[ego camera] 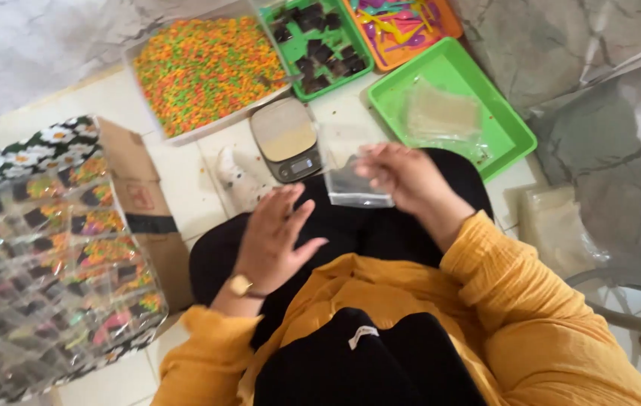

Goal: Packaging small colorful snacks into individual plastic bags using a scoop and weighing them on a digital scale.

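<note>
Between two hands (275, 237), one plastic bag (350, 177).

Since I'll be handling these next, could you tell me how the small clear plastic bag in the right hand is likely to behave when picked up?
The clear plastic bag looks thin and empty, so probably very light and floppy. It hangs from the right hand by its top edge, so it likely sags. Its glossy film may be slippery.

Tray of orange-green-yellow sprinkles (204, 68) up top, dark brown squares (319, 41) in a small green tray (290, 56), digital scale (287, 139) below, box of filled packets (50, 256) left.
</note>
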